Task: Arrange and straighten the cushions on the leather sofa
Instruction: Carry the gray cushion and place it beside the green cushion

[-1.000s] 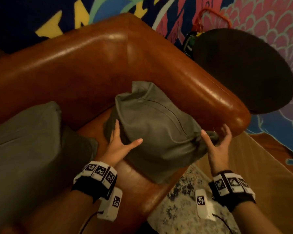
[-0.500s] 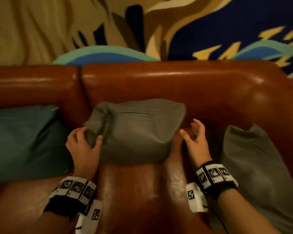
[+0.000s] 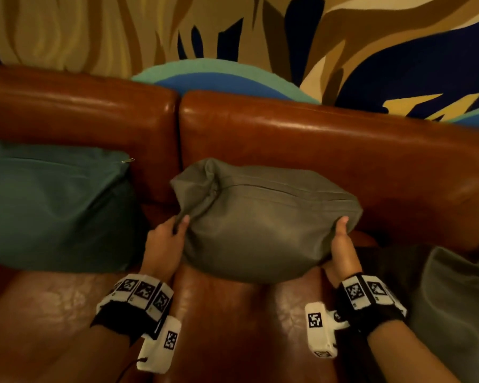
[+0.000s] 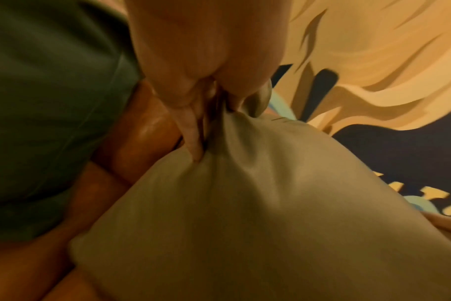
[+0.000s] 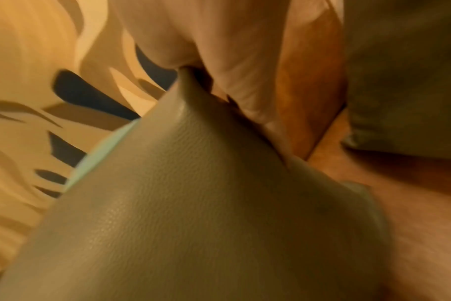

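Observation:
A grey-olive cushion [image 3: 263, 217] leans against the backrest of the brown leather sofa [image 3: 302, 139], its zip seam facing up. My left hand [image 3: 166, 239] grips the cushion's bunched left corner, thumb on top; the left wrist view shows the left hand [image 4: 206, 97] pinching the cushion [image 4: 245, 213]. My right hand [image 3: 342, 241] holds the cushion's right end, thumb pressed on its front. In the right wrist view the right hand [image 5: 219, 67] pinches a corner of the cushion [image 5: 193, 203].
A teal cushion [image 3: 53, 205] stands against the backrest to the left. Another grey cushion [image 3: 454, 299] lies at the right end of the seat. Bare seat leather [image 3: 233, 327] shows in front of me. A painted mural wall [image 3: 233, 37] rises behind the sofa.
I turned from the right-end cushion to the middle one. My left hand took its left corner, and my right hand, open beside it half a second ago, now holds its right end.

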{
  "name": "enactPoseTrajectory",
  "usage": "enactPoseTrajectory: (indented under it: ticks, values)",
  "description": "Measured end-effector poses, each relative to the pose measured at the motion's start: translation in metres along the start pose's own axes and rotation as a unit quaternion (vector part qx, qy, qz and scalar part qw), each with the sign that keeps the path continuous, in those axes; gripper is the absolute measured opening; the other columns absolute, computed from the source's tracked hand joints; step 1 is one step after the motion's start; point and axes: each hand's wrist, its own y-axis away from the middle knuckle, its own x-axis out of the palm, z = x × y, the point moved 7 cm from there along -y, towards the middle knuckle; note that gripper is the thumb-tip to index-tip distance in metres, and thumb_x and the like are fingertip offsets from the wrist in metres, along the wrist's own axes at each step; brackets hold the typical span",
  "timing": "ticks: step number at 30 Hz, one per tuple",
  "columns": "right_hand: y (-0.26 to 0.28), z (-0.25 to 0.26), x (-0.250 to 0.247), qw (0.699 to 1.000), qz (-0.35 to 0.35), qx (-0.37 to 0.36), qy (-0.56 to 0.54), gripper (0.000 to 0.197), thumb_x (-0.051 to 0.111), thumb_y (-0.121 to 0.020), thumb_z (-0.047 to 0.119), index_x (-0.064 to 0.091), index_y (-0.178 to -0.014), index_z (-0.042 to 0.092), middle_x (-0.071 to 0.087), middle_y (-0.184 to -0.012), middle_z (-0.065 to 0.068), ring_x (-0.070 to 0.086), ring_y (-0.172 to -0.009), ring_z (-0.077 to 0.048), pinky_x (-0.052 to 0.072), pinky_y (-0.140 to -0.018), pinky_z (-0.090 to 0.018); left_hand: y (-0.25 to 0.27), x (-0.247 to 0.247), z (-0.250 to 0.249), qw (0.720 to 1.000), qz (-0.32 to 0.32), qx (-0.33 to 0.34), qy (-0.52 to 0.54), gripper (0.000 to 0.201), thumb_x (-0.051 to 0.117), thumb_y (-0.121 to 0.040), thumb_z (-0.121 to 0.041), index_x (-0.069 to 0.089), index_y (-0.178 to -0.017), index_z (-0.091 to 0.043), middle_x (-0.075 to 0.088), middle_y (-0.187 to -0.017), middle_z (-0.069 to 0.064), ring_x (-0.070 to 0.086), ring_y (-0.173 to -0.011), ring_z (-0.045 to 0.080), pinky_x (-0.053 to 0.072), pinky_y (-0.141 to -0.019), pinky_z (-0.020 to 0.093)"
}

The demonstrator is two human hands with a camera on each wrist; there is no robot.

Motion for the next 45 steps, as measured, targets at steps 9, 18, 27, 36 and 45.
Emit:
enactPoseTrajectory:
  ticks: [9,18,27,36,45]
  values:
    - [-0.022,-0.010,0.019,0.998,0.037,0.041,-0.020,0.101,0.047,-0.070,0.086,0.048,-0.144,0.018,0.065,-0.130,-0.007,0.064,-0.113,-0.027,0.047,-0.103,-0.044,-0.021,0.015,0.009,0.991,0.067,-0.112,0.018,0.058,0.045,-0.094,-0.052,0.044,-0.141,-0.018,0.055,-0.135,0.015,0.054,-0.120,0.037,0.043,-0.103,0.051]
    - [-0.009,-0.001,0.023,0.996,0.040,0.085,-0.002,0.080,0.031,-0.090,0.075,0.046,-0.146,0.019,0.057,-0.140,-0.007,0.050,-0.132,-0.029,0.032,-0.116,-0.050,-0.023,-0.004,-0.018,0.998,0.003,-0.031,-0.053,0.045,0.044,-0.098,-0.042,0.063,-0.114,-0.005,0.065,-0.112,0.020,0.059,-0.106,0.036,0.044,-0.095,0.042]
    - [0.040,0.022,-0.024,0.999,0.006,-0.035,0.013,0.059,0.046,-0.099,0.050,0.038,-0.149,0.020,0.046,-0.148,0.000,0.045,-0.134,-0.021,0.037,-0.110,-0.034,0.023,-0.006,-0.076,0.985,-0.155,0.067,-0.022,0.055,0.057,-0.093,-0.021,0.035,-0.142,-0.007,0.031,-0.146,0.022,0.030,-0.133,0.038,0.027,-0.108,0.045]
    - [0.161,0.001,-0.270,0.942,-0.213,-0.153,0.208,0.012,0.061,-0.095,0.021,0.069,-0.105,0.021,0.068,-0.111,0.000,0.060,-0.111,-0.016,0.045,-0.100,-0.034,0.124,0.171,-0.254,0.898,0.094,0.419,-0.096,0.009,0.059,-0.088,-0.008,0.066,-0.093,-0.011,0.046,-0.116,0.015,0.039,-0.111,0.030,0.025,-0.092,0.026]
    - [0.189,-0.090,-0.427,0.890,-0.370,-0.022,0.266,0.009,0.059,-0.095,0.033,0.068,-0.096,0.030,0.058,-0.118,-0.008,0.052,-0.111,-0.026,0.042,-0.093,-0.038,0.193,0.371,-0.300,0.817,0.340,0.442,-0.148,0.044,0.054,-0.095,-0.025,0.047,-0.139,-0.028,0.026,-0.156,0.005,0.025,-0.142,0.028,0.025,-0.115,0.047]
